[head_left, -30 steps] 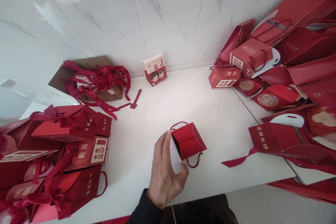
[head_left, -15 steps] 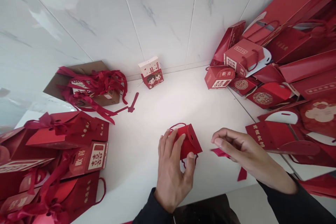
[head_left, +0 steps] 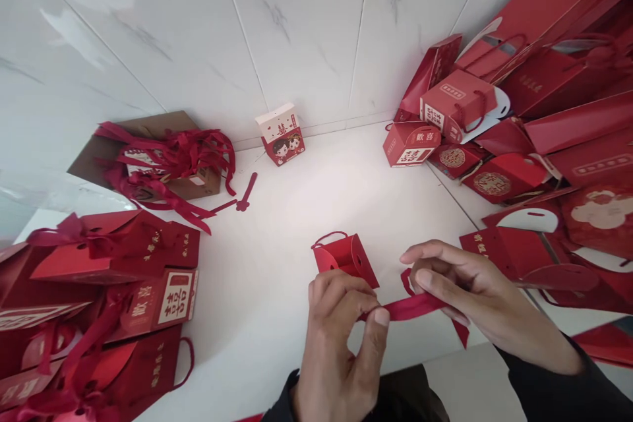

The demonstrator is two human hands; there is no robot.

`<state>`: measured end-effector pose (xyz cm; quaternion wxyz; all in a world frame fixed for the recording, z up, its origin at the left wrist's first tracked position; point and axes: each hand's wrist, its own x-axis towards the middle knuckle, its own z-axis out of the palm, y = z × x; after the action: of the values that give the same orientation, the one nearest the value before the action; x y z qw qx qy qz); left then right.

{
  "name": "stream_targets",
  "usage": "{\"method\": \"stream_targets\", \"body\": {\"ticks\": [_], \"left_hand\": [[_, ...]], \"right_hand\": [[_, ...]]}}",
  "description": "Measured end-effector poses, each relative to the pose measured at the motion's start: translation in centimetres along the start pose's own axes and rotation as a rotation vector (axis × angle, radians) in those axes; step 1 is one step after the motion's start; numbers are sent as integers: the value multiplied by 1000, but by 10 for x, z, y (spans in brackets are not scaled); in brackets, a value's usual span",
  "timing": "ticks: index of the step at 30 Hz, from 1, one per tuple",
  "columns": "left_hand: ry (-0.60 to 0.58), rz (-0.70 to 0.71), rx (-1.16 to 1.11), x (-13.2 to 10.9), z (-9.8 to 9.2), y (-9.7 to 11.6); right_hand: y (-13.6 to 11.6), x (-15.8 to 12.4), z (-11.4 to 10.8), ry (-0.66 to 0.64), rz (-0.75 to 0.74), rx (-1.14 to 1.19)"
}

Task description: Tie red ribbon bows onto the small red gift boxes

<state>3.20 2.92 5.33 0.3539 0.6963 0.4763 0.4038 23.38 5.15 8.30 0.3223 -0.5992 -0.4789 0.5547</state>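
Observation:
A dark red ribbon stretches between my two hands over the front of the white table. My left hand pinches one end between thumb and fingers. Further along the ribbon, my right hand grips it with thumb and forefinger, and a loose tail hangs below. Just beyond my left hand stands a small red gift box, with holes in its curved flaps and a cord handle at its left side. My left fingers partly hide the box's near side; I cannot tell whether they touch it.
A brown carton full of red ribbons sits at the back left. Several finished boxes with bows are stacked along the left. A small printed box stands by the wall. Many red gift boxes crowd the right side.
My left hand has let go of the small gift box, moved right and nearer, and taken the ribbon's end. The ribbon is now drawn out between both hands.

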Motion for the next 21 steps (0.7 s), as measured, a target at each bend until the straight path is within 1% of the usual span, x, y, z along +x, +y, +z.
{"method": "stream_targets", "body": {"ticks": [2, 6, 7, 8, 9, 13, 16, 18, 21], "left_hand": [[-3, -14, -5, 0, -1, -2], [-16, -12, 25, 0, -3, 0], [-11, -11, 29, 0, -4, 0], [-3, -11, 36, 1, -4, -2], [10, -13, 49, 2, -5, -4], [104, 3, 208, 10, -3, -22], [78, 23, 324, 17, 3, -33], [56, 18, 338, 19, 6, -37], [61, 0, 336, 20, 9, -38]], "right_hand": [[0, 1, 3, -51, -30, -59], [0, 3, 12, -305, -32, -144], [-1, 4, 14, -336, -29, -154], [-1, 6, 15, -338, -27, -154], [-2, 8, 16, -310, -26, -141], [-1, 19, 13, -134, 21, -95], [2, 27, 11, -100, 60, -86], [4, 31, 11, -94, 66, -79], [6, 34, 12, -73, 81, -86]]}}
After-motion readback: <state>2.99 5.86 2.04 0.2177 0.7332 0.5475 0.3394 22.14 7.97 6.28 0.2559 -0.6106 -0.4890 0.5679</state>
